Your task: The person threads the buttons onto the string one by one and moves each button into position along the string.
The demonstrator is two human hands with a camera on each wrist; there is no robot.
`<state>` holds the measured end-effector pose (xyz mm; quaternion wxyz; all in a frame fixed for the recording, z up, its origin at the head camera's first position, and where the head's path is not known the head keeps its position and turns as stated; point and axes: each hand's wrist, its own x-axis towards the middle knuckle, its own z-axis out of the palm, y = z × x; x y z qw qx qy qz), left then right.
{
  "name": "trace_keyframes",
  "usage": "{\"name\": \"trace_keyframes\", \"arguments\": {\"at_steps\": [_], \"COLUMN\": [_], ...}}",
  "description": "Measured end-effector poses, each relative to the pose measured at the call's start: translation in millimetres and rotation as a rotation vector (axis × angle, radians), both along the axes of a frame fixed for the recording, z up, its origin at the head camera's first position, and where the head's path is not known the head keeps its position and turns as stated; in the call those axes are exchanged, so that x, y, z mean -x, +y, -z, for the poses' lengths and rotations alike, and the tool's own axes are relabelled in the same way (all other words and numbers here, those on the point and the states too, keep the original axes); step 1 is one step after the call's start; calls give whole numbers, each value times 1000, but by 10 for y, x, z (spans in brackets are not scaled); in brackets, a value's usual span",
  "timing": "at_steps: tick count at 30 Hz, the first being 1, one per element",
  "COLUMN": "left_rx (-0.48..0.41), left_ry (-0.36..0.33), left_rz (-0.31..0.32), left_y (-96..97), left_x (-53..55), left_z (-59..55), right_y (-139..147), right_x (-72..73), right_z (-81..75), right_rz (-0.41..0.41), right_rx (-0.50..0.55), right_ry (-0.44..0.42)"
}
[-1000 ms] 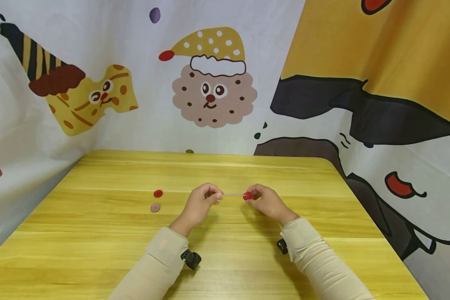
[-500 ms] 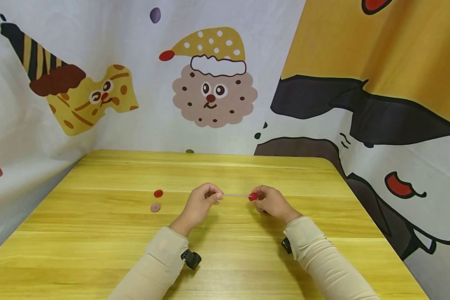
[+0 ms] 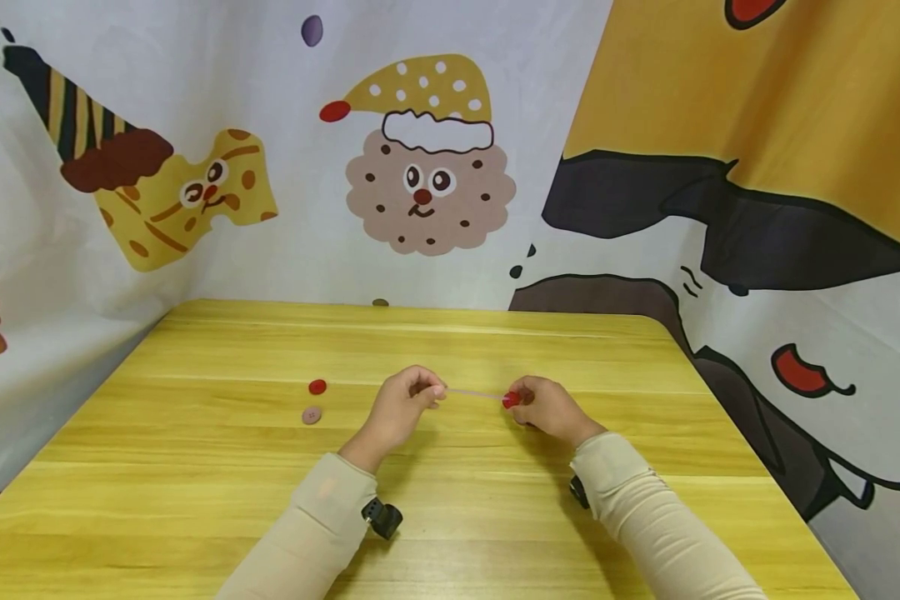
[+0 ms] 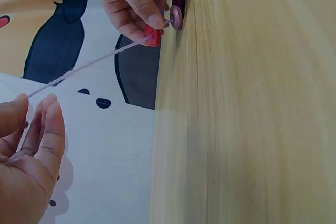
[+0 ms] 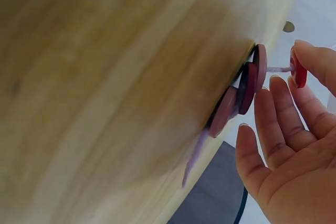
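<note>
Left wrist: left hand (image 4: 29, 166) pinches the string (image 4: 89, 66) running to the held red button (image 4: 153, 36); I'd keep that bit taut. Right wrist: right hand (image 5: 302, 177) pinches that button, so ease it gently toward the threaded buttons (image 5: 248, 87) beside it. Head: button's farther right than a second ago, more string showing left of it.
</note>
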<state>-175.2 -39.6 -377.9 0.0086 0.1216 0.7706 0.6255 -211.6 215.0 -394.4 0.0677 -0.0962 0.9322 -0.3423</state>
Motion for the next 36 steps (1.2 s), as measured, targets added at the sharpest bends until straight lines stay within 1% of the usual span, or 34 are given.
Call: {"name": "trace_keyframes", "arguments": {"at_steps": [5, 12, 21, 30, 36], "left_rx": [-15, -32, -41, -37, -14], "left_ry": [4, 15, 25, 16, 6], "left_rz": [3, 2, -1, -6, -22], "left_y": [-2, -6, -8, -7, -3], "left_x": [-9, -14, -13, -13, -4], "left_z": [-12, -13, -9, -18, -5], "right_y": [25, 51, 85, 92, 81], "right_x": [16, 17, 19, 16, 5], "right_z": [32, 60, 68, 69, 57], "right_rz": [-21, -34, -68, -114, -120], "right_rx": [-62, -79, -141, -132, -137], "right_ry": [20, 9, 9, 26, 42]}}
